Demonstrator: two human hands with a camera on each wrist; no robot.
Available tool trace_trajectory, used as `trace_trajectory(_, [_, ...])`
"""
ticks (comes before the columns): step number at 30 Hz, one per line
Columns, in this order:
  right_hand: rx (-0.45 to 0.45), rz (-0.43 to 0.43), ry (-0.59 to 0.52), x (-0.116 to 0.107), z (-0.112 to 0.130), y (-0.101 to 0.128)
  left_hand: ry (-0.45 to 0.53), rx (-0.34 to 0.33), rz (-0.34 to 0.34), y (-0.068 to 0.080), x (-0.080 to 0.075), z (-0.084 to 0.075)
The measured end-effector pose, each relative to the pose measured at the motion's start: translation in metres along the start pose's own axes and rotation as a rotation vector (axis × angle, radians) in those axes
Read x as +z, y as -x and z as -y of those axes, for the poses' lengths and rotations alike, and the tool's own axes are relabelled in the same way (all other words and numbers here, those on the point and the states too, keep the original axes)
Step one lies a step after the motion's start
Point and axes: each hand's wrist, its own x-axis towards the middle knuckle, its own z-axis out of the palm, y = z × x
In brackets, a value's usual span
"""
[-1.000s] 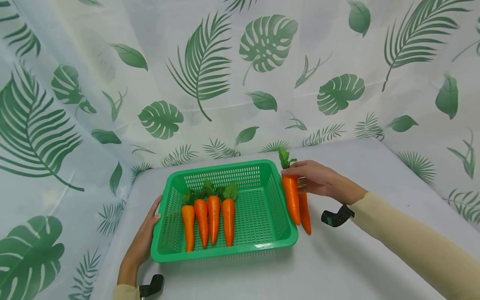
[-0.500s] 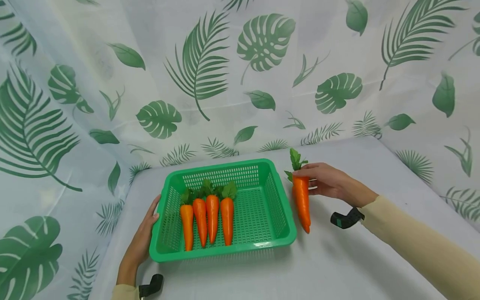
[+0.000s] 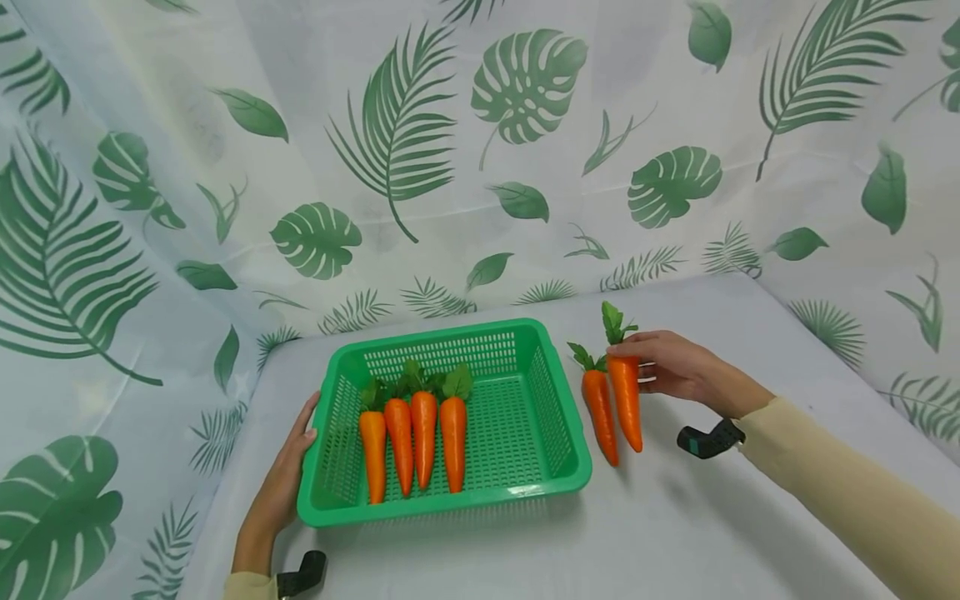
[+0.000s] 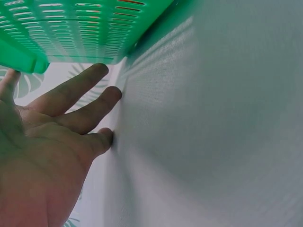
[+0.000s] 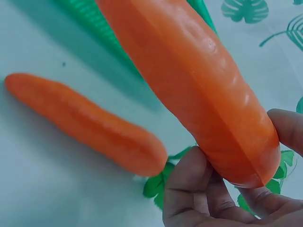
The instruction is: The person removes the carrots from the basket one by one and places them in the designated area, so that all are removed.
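The person's right hand (image 3: pixel 678 371) is pinching a carrot (image 3: pixel 626 400) by its thick top end, just under the green leaves, and holding it tilted with the tip hanging down over the worktop (image 3: pixel 712 517), to the right of the green basket (image 3: pixel 558 421). A second loose carrot (image 3: pixel 600 410) is lying on the worktop between the held one and the basket's right wall, near both. The left hand (image 3: pixel 288 475) is resting flat, fingers straight, against the basket's left wall near its front corner. Inside the basket four carrots (image 3: pixel 414 437) are lying side by side along the left half, leaves pointing to the far wall. That is making six carrots in all, one basket. The carrots are looking smooth, glossy and moulded, so they are probably light, stiff and a little slippery; the thick end is giving the surest hold, the leaves likely being too flimsy. The slotted plastic basket is looking light and easy to shift.
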Motion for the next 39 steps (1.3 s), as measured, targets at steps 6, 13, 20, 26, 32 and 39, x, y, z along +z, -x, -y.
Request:
trace_trajectory(6, [0.035, -0.025, 0.001, -0.01, -0.008, -0.002, -0.008, -0.007, 0.001, 0.0, -0.001, -0.001])
trace_trajectory(13, [0.052, -0.055, 0.043, -0.019, -0.015, -0.006, 0.006, -0.006, 0.007, 0.0, -0.002, -0.001])
trace_trajectory(20, [0.098, -0.091, 0.051, -0.024, -0.02, -0.009, 0.005, -0.011, -0.001, 0.0, 0.0, -0.001])
trace_trajectory(26, [0.111, -0.107, 0.068, -0.029, -0.025, -0.013, 0.007, -0.015, -0.007, 0.0, 0.001, 0.0])
trace_trajectory(32, [0.113, -0.119, 0.112, -0.029, -0.032, -0.019, 0.019, -0.014, -0.002, 0.0, 0.001, 0.001])
trace_trajectory(39, [0.113, -0.137, 0.174, -0.029, -0.036, -0.025, 0.009, -0.018, -0.007, 0.0, 0.0, 0.0])
